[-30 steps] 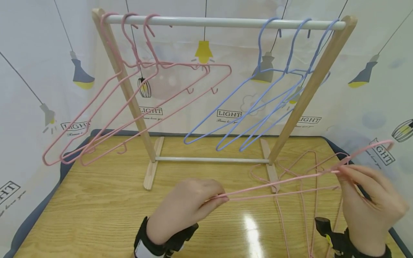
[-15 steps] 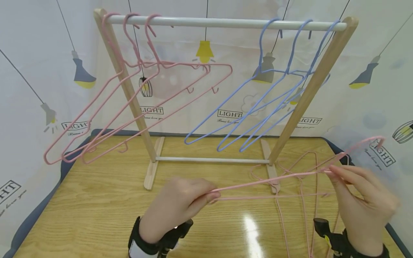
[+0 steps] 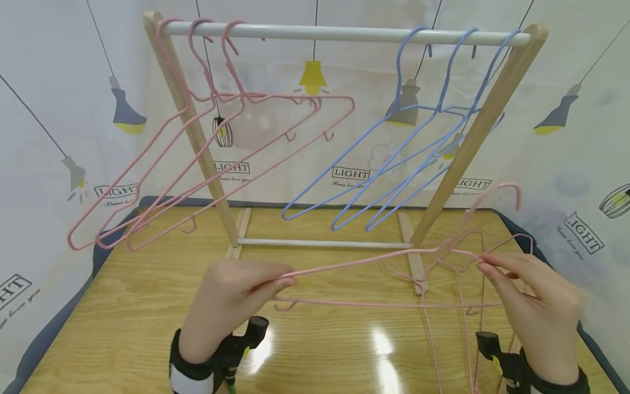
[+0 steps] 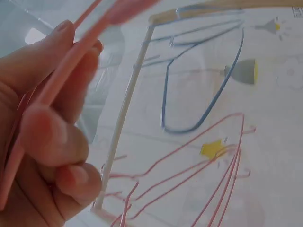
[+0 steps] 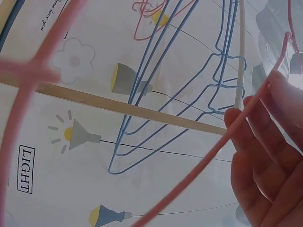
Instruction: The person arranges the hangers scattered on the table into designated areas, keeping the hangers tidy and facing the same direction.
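A pink clothes hanger is held up between both hands above the table, its hook standing up toward the right. My left hand pinches its left shoulder between thumb and fingers. On the other side my right hand pinches the right shoulder just past the hook's base. In the left wrist view the left hand has its fingers curled about the pink wire. The right wrist view has the right hand's fingertips against the wire. The hanger's lower bar runs level below the hands, its right end hidden behind the right hand.
A wooden rack with a white rail stands at the back of the table. Several pink hangers hang at its left end, blue hangers at its right. More pink hangers lie piled on the table at the right.
Both hands have moved left with the pink hanger, the left one farther. The hanger has turned so its hook points more upward, and the right hand now pinches beyond the hook's base.
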The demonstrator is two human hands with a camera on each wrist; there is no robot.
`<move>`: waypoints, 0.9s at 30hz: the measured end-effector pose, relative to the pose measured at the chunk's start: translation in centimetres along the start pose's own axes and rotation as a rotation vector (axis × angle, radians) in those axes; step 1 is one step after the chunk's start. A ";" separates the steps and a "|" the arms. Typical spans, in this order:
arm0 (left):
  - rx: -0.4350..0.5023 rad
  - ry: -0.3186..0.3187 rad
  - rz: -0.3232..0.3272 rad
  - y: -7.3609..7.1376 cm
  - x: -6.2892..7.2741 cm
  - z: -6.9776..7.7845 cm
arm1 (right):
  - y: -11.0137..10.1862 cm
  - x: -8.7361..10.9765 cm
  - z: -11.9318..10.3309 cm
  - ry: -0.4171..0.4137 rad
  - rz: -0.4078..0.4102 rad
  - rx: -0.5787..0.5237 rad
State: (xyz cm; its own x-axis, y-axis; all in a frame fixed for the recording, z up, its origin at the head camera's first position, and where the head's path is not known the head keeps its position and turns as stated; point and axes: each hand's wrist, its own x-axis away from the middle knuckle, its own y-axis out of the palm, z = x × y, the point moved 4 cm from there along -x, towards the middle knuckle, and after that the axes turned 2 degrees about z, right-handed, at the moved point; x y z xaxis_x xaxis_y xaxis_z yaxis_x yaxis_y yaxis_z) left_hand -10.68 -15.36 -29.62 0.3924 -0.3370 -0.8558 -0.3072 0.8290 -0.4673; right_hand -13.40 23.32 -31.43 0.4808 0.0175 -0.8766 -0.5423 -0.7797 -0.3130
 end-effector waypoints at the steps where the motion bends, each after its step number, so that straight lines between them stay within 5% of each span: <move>1: 0.001 -0.012 0.021 -0.5 0.2 -0.2 | 0.0 0.0 0.0 0.001 -0.008 0.011; 11: -0.001 -0.153 0.119 -4.7 1.7 -1.2 | 0.3 0.0 0.2 0.011 -0.008 0.054; 15: -0.095 -0.293 0.149 -6.5 2.7 -1.4 | 0.4 0.0 0.1 0.026 -0.007 0.032; 19: -0.138 -0.394 0.256 -8.6 4.3 -1.6 | 0.4 0.0 0.1 0.038 -0.001 0.019; 22: -0.143 -0.405 0.351 -9.9 5.3 -1.8 | 0.5 0.0 0.3 0.032 0.005 0.021; 27: -0.212 -0.417 0.421 -11.5 6.1 -1.7 | 0.4 0.2 0.5 0.020 0.011 0.014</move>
State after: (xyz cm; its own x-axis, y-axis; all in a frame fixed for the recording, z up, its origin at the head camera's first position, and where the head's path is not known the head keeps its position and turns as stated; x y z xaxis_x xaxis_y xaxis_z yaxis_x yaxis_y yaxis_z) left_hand -6.27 -27.70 -29.88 0.4927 0.2367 -0.8374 -0.6571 0.7320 -0.1798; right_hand -13.91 23.30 -31.91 0.4883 -0.0033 -0.8727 -0.5568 -0.7712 -0.3086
